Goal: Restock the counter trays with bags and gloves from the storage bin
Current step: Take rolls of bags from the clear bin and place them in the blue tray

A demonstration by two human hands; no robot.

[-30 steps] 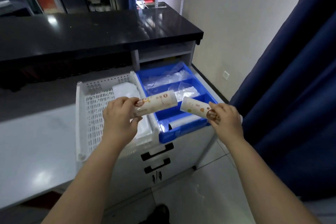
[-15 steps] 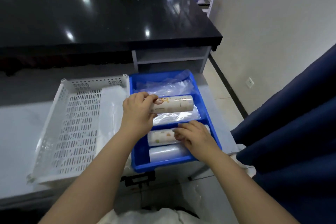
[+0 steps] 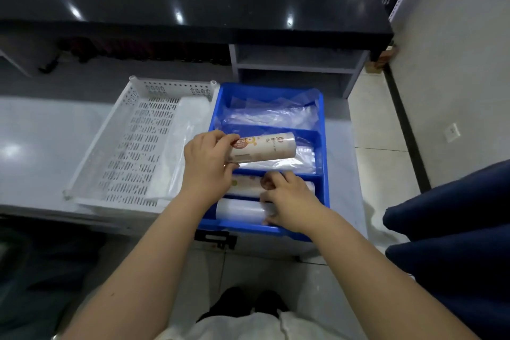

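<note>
A: Just beyond the left hand [image 3: 205, 167], its labelled roll [image 3: 263, 149] sticks out over the blue tray [image 3: 325, 163], pinched at one end.

B: Light, slippery film, I'd judge; grip mid-barrel. Right hand [image 3: 287, 201] presses another roll [image 3: 247, 186] down.

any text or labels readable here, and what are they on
Nothing can be quoted with certainty.
Roll in the left hand, the labelled roll: a red-brown badge, a round logo and printed characters, all too blurred to read.
Second roll under the right hand: faint print, unreadable.
Blue tray, white basket, wall socket: no text seen.
</note>
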